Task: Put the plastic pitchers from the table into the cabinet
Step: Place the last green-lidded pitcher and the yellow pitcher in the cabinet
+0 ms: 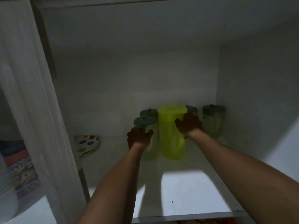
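The tall yellow-green translucent plastic pitcher (pixel 171 131) stands upright on the white cabinet shelf (pixel 182 188), near its back edge. The right hand (pixel 189 124) grips its upper right side. The left hand (pixel 139 137) is closed around the grey-lidded clear pitcher (pixel 146 122) just beside it.

I'm looking at a white cabinet shelf (pixel 186 191) that is carrying a yellow-green pitcher (pixel 172 133) standing upright among four clear pitchers with grey lids (pixel 213 120) (two left, two right, toward the back). A stack of spotted plates (pixel 87 144) is lying at the shelf's left edge.
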Demonstrator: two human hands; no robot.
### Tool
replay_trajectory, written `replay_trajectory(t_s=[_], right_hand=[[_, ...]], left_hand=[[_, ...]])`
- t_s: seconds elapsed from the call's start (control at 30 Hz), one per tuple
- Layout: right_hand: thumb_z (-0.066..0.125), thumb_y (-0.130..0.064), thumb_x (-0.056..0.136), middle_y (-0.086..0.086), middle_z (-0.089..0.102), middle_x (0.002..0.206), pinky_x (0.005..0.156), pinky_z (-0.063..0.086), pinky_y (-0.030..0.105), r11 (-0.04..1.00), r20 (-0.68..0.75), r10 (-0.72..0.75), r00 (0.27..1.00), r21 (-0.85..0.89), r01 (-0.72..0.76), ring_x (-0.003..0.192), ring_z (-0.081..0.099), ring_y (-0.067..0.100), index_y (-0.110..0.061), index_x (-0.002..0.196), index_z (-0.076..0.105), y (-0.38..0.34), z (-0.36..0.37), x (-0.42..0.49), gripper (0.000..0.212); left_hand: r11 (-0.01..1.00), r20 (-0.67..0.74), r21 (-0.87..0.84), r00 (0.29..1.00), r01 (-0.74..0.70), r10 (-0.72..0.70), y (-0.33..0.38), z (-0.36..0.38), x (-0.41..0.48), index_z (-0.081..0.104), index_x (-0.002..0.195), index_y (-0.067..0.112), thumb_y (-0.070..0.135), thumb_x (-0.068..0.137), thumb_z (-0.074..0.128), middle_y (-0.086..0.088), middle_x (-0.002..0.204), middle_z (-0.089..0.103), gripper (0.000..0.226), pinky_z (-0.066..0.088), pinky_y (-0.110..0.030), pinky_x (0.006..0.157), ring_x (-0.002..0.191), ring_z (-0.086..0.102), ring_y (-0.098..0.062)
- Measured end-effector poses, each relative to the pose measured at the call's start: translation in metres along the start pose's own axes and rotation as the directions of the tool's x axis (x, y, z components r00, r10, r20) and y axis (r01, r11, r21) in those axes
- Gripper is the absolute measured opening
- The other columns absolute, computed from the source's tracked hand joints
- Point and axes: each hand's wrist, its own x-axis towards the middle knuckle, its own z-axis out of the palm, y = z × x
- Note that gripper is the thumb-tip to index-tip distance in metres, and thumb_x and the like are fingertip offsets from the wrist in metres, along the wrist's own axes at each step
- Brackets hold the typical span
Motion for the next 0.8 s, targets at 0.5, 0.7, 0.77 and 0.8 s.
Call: replay_trajectory(t_s=[0.5,0.7,0.77,0.8], right_hand=[[0.052,-0.063,0.089,0.015,0.047,0.147,0.096,0.048,0.040,0.994,0.049,0.073,0.996,-0.084,-0.069,0.130,0.051,0.039,-0.011,0.149,0.034,0.000,0.007,-0.016,0.082],[0.060,-0.054,0.081,0.020,0.060,0.132,0.091,0.053,0.042,1.000,-0.088,0.015,0.996,-0.006,-0.015,0.118,0.061,0.040,-0.010,0.139,0.043,-0.002,-0.018,-0.063,0.075],[0.064,-0.046,0.082,0.020,0.063,0.126,0.088,0.052,0.040,1.000,-0.090,-0.004,0.996,0.010,0.004,0.114,0.062,0.040,-0.008,0.126,0.053,0.000,-0.028,-0.082,0.059],[0.065,-0.043,0.084,0.021,0.062,0.125,0.088,0.051,0.040,1.000,-0.081,-0.009,0.997,0.021,0.011,0.115,0.061,0.040,-0.007,0.123,0.055,0.003,-0.034,-0.092,0.054]], left_hand=[[1.000,0.079,0.011,0.997,0.025,-0.025,-0.010,-0.010,-0.017,0.067,0.110,0.012,0.072,0.074,0.068,-0.010,0.111,0.071,0.071,0.045,-0.028,0.071,0.105,0.067,-0.030],[0.998,0.035,-0.017,0.998,-0.054,0.055,-0.010,-0.029,-0.057,0.050,0.120,0.013,0.070,0.074,0.068,-0.012,0.118,0.062,0.076,0.052,-0.036,0.077,0.106,0.063,-0.035],[0.994,0.030,-0.002,0.994,-0.106,0.106,-0.007,-0.035,-0.072,0.050,0.122,0.014,0.066,0.075,0.068,-0.012,0.119,0.062,0.072,0.053,-0.040,0.081,0.107,0.063,-0.036],[0.990,0.031,-0.002,0.989,-0.142,0.142,-0.005,-0.038,-0.080,0.050,0.125,0.014,0.063,0.077,0.069,-0.013,0.122,0.062,0.071,0.053,-0.041,0.085,0.110,0.062,-0.037]])
